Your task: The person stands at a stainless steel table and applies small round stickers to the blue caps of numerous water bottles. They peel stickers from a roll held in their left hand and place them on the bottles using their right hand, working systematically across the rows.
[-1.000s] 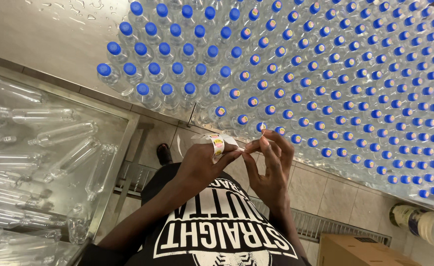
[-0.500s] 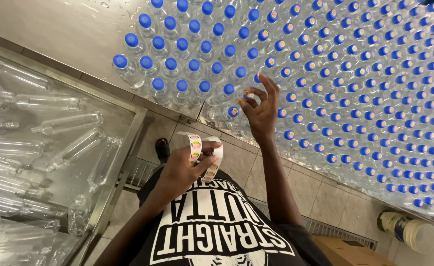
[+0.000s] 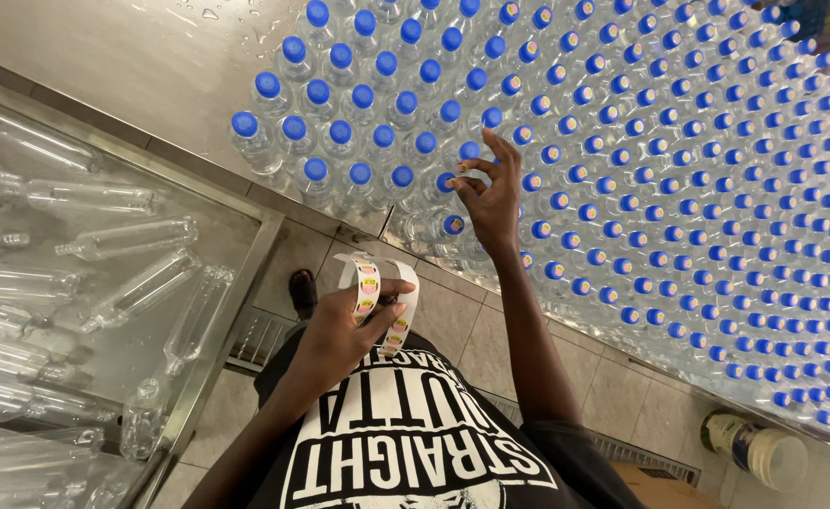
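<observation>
A steel table (image 3: 104,57) carries a dense field of clear bottles with blue caps (image 3: 358,141); most caps to the right bear small round stickers, those at the left are bare. My right hand (image 3: 488,193) reaches out over the near rows, fingertips pinched at a blue cap (image 3: 468,153). A small sticker may sit between the fingertips, but I cannot tell. My left hand (image 3: 344,330) stays close to my chest, shut on a looped white strip of round stickers (image 3: 377,297).
A steel bin (image 3: 245,273) at the left holds several empty clear bottles lying on their sides. Below me are tiled floor, a floor grate (image 3: 259,335) and a dark shoe (image 3: 304,292). A white container (image 3: 759,451) stands at the lower right.
My right hand left the sticker strip and stretched forward to the bottle caps. My left hand kept the strip and sank slightly toward my chest.
</observation>
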